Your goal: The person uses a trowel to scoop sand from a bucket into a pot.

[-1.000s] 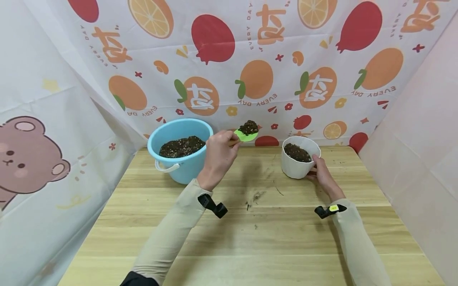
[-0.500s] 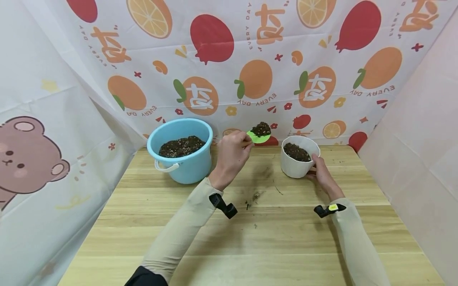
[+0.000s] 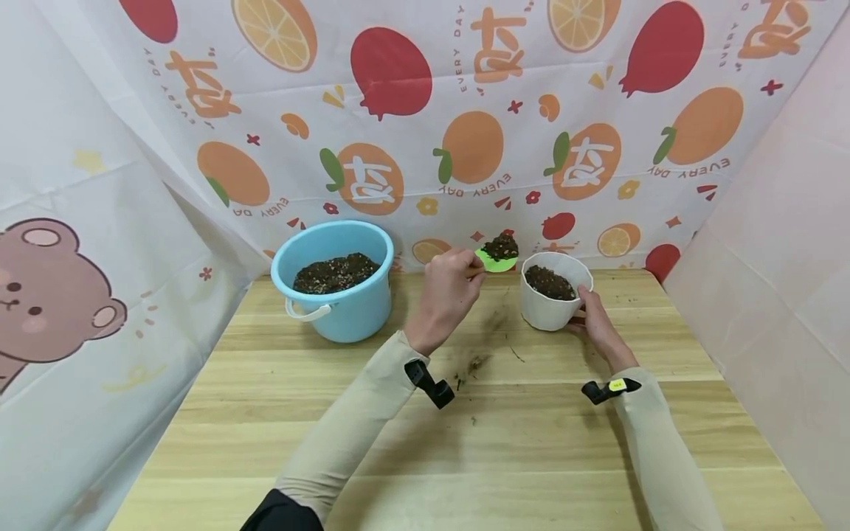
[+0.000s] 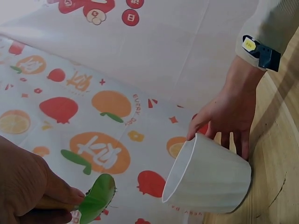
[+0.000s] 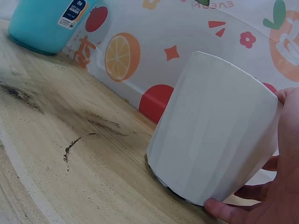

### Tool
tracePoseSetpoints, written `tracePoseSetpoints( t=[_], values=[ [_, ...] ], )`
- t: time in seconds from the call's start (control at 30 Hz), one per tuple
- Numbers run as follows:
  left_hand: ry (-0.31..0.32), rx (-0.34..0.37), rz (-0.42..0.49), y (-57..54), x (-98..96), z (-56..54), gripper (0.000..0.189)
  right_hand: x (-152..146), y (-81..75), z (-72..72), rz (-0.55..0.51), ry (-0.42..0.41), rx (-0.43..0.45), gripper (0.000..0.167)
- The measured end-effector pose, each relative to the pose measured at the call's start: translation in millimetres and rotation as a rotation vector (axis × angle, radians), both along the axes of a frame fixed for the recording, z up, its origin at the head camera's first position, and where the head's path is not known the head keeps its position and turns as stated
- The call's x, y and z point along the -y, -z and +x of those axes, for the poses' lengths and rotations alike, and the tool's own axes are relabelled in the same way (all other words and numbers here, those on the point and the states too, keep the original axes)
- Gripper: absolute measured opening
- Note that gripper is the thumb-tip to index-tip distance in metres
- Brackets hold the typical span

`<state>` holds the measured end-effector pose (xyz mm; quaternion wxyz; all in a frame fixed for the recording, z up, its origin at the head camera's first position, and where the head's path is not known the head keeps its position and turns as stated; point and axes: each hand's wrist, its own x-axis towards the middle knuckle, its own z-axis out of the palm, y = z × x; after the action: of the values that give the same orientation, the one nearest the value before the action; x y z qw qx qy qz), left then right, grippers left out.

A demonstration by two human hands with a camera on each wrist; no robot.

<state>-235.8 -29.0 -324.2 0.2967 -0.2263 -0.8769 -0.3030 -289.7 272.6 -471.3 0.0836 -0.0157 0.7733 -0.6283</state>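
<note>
The blue bucket (image 3: pixel 355 317) looks like smooth plastic with a soft sheen, its white carrying handle (image 3: pixel 309 314) plastic too. The soil (image 3: pixel 335 273) inside is rough, crumbly and matt. The green trowel blade (image 4: pixel 99 198) is smooth and lightly glossy, its grip (image 4: pixel 55 203) apparently wood. The faceted white flowerpot (image 5: pixel 215 130) looks matt; the tabletop (image 3: pixel 531 457) shows smooth wood grain; the printed backdrop (image 3: pixel 425 140), thin creased sheeting.

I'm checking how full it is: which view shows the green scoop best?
The head view: soil shows heaped on the green scoop. The left wrist view shows its blade larger but little soil; the right wrist view omits it.
</note>
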Motion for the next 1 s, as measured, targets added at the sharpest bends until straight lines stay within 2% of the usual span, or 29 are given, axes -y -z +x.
tracePoseSetpoints(
  t=[0.3,0.43,0.6,1.0],
  values=[
    [0.027,-0.021,-0.005,0.3,-13.2,-3.9,0.007,-0.9,-2.2,2.1,-0.016,0.006,0.018,0.074],
    [0.046,-0.027,-0.002,0.3,-18.1,-4.4,0.010,-1.7,-1.9,2.4,-0.011,-0.007,-0.001,0.073],
    [0.069,-0.009,-0.003,0.6,-25.3,-5.9,0.013,-1.9,-1.4,0.7,-0.003,-0.010,-0.014,0.072],
    [0.080,0.011,-0.029,2.9,-36.4,-7.1,0.009,-1.2,1.0,-1.5,-0.004,-0.004,0.000,0.073]
  ],
)
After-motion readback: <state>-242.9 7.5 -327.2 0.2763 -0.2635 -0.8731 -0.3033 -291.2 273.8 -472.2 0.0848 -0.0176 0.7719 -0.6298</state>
